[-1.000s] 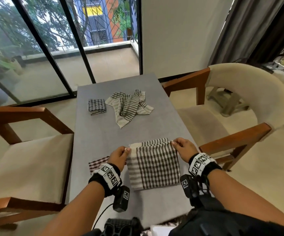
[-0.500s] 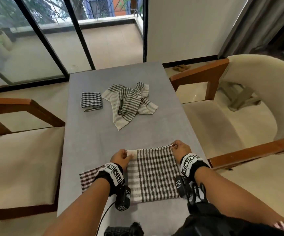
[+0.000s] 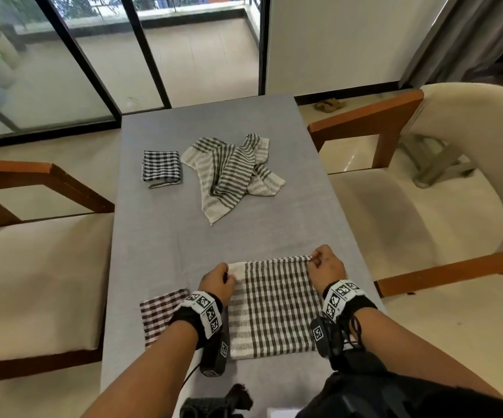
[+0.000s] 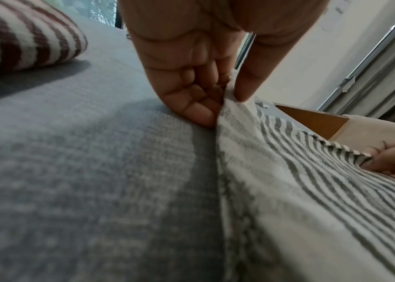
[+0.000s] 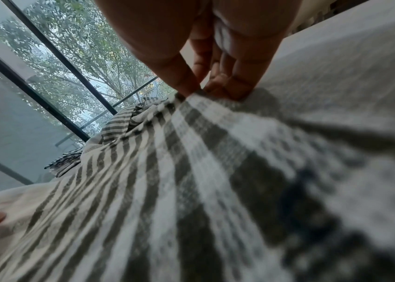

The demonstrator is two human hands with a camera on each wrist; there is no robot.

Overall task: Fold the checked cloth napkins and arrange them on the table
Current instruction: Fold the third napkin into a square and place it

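While both hands work the near napkin: this is the fold in hand, judged part done.
Napkin in hand: the grey-checked napkin (image 3: 274,309) lies flat on the near end of the grey table (image 3: 165,236), already doubled by the look of it.
Left hand: the left hand (image 3: 217,282) pinches the napkin's far left corner between thumb and curled fingers (image 4: 191,106).
Right hand: the right hand (image 3: 324,265) pinches the far right corner (the far edge runs taut between the two grips).
Beside it: a red-checked napkin (image 3: 161,315) lies just left, partly under the left wrist.
Further off: an unfolded striped napkin (image 3: 229,176) lies crumpled mid-table, with a small folded black-checked napkin (image 3: 161,168) just to its left.
Risk: uneven pulls would skew the next fold; a slipped pinch would let the layers slide apart; the left forearm could drag the red-checked napkin askew.
Hidden: how many layers each pinch holds; the near table edge, behind arms and gear.
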